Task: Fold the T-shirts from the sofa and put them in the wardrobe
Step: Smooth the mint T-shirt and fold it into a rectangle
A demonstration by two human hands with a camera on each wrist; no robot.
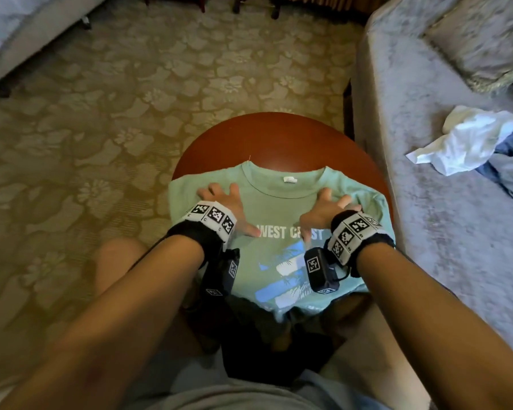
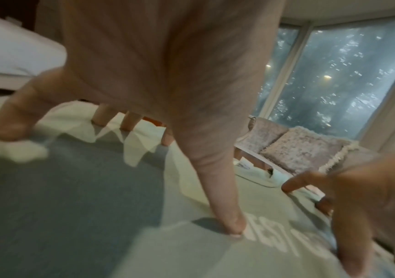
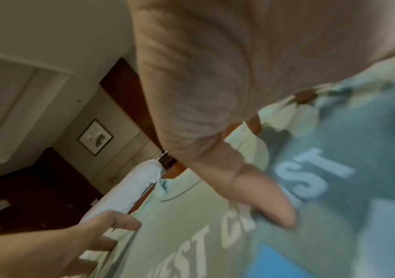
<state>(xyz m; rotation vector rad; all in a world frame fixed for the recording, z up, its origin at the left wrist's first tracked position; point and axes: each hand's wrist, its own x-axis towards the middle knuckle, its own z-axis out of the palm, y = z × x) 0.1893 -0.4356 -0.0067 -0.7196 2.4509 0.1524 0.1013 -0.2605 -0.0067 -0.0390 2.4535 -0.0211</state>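
Your right hand (image 1: 326, 213) covers the middle of the white print on the green T-shirt (image 1: 279, 211), so you can read only "WEST C" and "ST", the neck label (image 1: 290, 179) is too small to read, and the shirt's lower hem hangs off the near edge, out of sight behind your knees. The shirt lies face up on the round reddish-brown table (image 1: 279, 137), and both your left hand (image 1: 228, 207) and right hand press on its chest with spread fingers, gripping nothing. The table stands on a patterned carpet (image 1: 116, 113) beside a grey sofa (image 1: 427, 202), where a pile of white and blue clothes (image 1: 471, 143) lies partly cut off by the frame edge.
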